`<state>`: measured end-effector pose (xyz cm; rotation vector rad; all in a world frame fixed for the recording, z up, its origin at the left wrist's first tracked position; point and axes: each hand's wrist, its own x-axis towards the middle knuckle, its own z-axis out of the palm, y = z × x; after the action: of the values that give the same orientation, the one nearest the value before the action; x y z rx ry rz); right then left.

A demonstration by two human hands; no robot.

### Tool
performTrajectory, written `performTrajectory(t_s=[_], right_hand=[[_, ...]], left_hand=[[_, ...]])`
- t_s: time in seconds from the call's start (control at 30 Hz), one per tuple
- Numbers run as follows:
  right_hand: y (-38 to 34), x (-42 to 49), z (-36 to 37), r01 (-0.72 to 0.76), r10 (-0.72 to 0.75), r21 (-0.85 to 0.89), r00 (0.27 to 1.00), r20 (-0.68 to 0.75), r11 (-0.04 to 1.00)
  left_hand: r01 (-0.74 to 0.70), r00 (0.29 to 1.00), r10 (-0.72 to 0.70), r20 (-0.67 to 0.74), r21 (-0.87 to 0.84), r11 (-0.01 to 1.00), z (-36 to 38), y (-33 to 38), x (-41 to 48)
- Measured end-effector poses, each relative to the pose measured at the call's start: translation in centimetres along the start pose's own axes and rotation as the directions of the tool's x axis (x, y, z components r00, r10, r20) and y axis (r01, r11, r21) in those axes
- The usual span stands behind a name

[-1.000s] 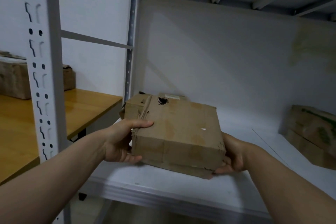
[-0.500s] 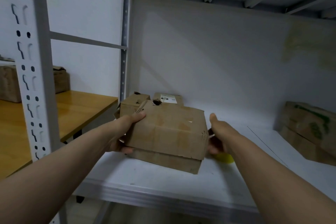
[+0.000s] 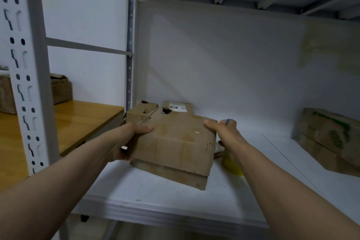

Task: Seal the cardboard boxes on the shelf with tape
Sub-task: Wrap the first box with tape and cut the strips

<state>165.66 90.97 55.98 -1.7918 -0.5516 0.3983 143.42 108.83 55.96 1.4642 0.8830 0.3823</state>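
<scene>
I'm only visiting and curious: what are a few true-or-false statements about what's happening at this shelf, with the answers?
1. The left hand grips the cardboard box at its left side, thumb on top. True.
2. The held box is down on the floor. False: it is at the white shelf.
3. A yellow roll shows just right of the box, below the right hand. True.
4. No other box is on this shelf. False: a green-printed box lies at the far right.
</scene>
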Motion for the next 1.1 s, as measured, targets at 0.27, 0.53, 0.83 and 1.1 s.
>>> performTrajectory(t_s=[0.27, 0.53, 0.83, 1.1], right_hand=[[-0.3, 0.1, 0.0, -0.01, 0.011, -0.052, 0.999, 0.032, 0.999], [-0.4, -1.2, -0.1, -0.023, 0.027, -0.03, 0.989, 0.146, 0.999], [-2.1, -1.7, -0.5, -0.263, 0.303, -0.15, 0.833, 0.463, 0.953], [-1.5, -2.5, -0.2, -0.33, 0.343, -0.16, 0.632, 0.695, 0.93]], left_hand=[[-0.017, 0.999, 0.015, -0.031, -0.063, 0.998, -0.4, 0.6, -0.1], [-0.053, 0.863, 0.065, -0.502, 0.038, 0.998, 1.5, -0.1, 1.8], [-0.11, 0.992, 0.085, 0.095, 0.298, 0.948, 2.7, 2.7, -0.9], [-0.201, 0.97, 0.064, 0.236, 0.62, 0.759, 1.2, 6.5, 1.5]])
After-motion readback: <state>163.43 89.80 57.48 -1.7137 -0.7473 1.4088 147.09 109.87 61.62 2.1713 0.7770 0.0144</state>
